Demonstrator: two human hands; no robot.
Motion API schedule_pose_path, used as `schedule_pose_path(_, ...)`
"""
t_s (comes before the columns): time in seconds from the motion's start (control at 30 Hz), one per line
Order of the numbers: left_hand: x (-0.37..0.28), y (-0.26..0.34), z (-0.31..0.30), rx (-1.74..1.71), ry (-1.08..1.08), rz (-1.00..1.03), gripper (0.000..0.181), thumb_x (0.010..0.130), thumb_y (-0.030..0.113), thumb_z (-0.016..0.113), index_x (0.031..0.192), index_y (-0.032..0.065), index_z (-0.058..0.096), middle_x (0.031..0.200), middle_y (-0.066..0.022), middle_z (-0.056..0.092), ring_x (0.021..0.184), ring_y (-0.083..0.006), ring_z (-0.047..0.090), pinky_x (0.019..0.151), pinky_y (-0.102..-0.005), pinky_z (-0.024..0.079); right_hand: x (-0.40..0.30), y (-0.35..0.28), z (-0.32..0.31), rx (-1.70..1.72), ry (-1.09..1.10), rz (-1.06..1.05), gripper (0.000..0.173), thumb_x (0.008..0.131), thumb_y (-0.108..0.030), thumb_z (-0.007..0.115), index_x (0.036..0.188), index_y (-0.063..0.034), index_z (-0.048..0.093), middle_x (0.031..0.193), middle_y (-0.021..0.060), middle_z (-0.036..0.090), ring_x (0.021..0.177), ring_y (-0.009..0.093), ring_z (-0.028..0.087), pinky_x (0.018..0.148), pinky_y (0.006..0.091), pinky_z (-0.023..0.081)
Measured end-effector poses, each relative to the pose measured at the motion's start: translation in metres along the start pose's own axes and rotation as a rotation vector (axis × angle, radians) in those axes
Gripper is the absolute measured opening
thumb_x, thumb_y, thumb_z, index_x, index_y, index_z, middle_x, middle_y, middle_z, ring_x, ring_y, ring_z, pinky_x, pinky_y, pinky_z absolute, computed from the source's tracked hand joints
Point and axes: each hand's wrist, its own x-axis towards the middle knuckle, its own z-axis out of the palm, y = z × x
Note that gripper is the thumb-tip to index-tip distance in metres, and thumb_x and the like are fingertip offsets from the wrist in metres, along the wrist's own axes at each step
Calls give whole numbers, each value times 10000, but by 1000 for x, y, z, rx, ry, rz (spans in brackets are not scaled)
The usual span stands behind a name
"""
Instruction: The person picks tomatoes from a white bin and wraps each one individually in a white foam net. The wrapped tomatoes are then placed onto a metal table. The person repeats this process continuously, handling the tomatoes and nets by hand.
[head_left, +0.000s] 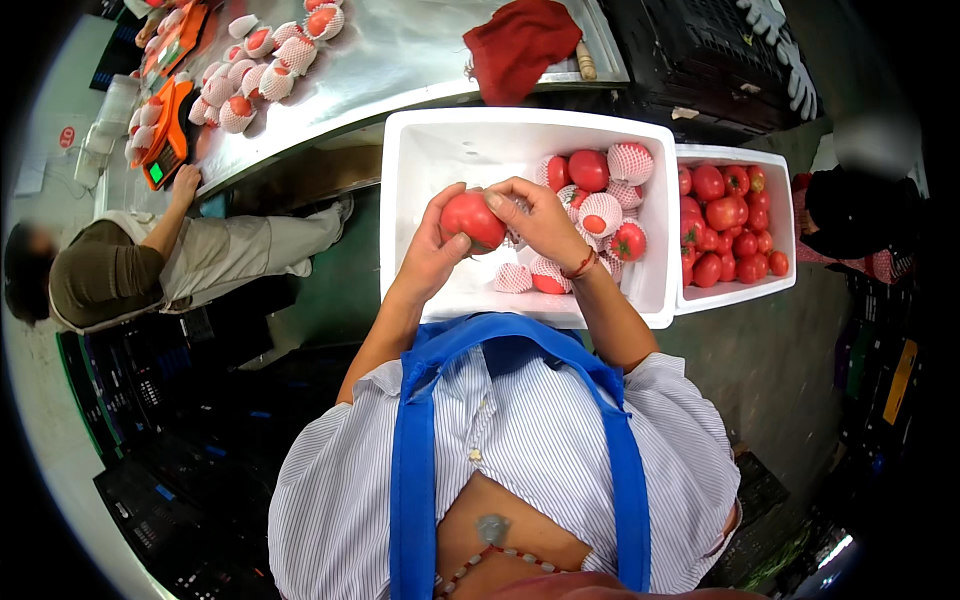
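Note:
A large red tomato (472, 220) is held above a white foam box (397, 217). My left hand (433, 247) grips it from the left side, thumb at its lower edge. My right hand (536, 221) is at the tomato's right side, its thumb near the top; whitish foam netting shows partly below that hand, and I cannot tell whether it is held. In the right part of the box lie several tomatoes, some in pink-white foam net sleeves (630, 163) and some bare (588, 170). One netted piece (514, 277) lies near the box's front.
A second foam box (789, 225) of bare tomatoes adjoins on the right. Ahead, a metal table (390, 52) bears netted tomatoes, orange scales (169, 135) and a red cloth (521, 45). Black crates (705, 60) stand ahead right. People are at left and right.

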Motion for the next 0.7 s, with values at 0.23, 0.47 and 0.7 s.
schedule_pose_path(0.23, 15, -14, 13, 312, -48, -186, 606, 854, 292, 484, 1333, 121, 156, 1228, -159, 355, 1065, -278, 466, 835, -388, 447, -25, 17, -12, -333, 24, -54, 528, 779, -366, 574, 1144, -7, 448, 1029, 156, 542, 938, 204, 536, 810, 270, 422)
schedule_pose_path(0.47, 34, -28, 30, 318, -269, -405, 476, 893, 249, 402, 1294, 37, 257, 1213, -172, 405, 995, -251, 526, 792, -315, 459, -73, 77, -51, 660, 177, 172, 437, 842, -377, 463, 1141, -58, 470, 938, 19, 564, 721, 40, 521, 460, 161, 394)
schedule_pose_path(0.7, 42, -68, 6, 383, -119, -517, 400, 857, 240, 478, 1158, -15, 412, 998, -127, 557, 886, -197, 571, 762, -292, 448, -119, 76, -164, 1051, 872, 105, 578, 830, -497, 409, 1156, -20, 428, 1007, 97, 552, 679, 113, 541, 632, 247, 474)
